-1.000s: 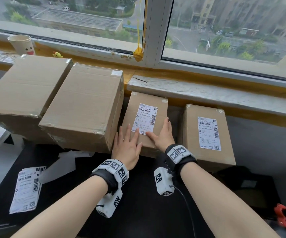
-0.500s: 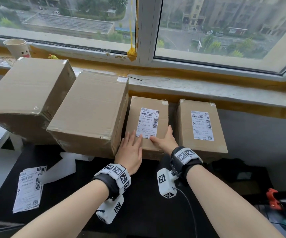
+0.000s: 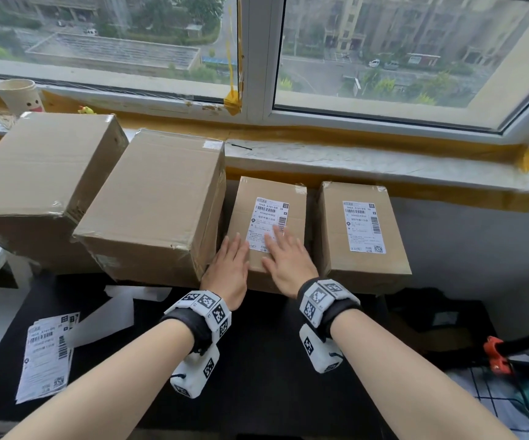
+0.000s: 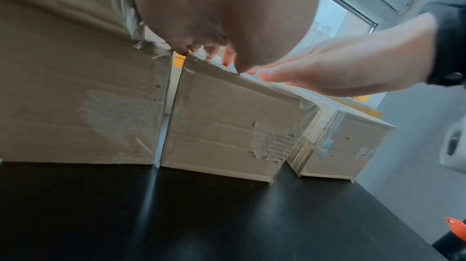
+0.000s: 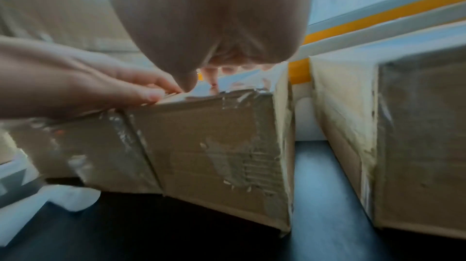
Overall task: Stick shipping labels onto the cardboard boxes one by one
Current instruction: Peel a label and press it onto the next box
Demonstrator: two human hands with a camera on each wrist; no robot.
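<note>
Four cardboard boxes stand in a row across the middle of the head view. The two small ones at centre and right of centre each carry a label: the centre box (image 3: 266, 230) under both hands, and its neighbour (image 3: 363, 230). The left hand (image 3: 229, 265) and right hand (image 3: 288, 262) lie flat, fingers straight, pressing the centre box's label (image 3: 267, 217) down. The two large boxes (image 3: 158, 201) and (image 3: 40, 173) at left show bare tops, so about half seems left; spare labels (image 3: 47, 354) lie at lower left

Your head cam looks down and forward over the row of boxes. Both wrist cams sit low near the counter (image 4: 227, 215), close up, sharing the middle box (image 3: 266, 217) front.
</note>
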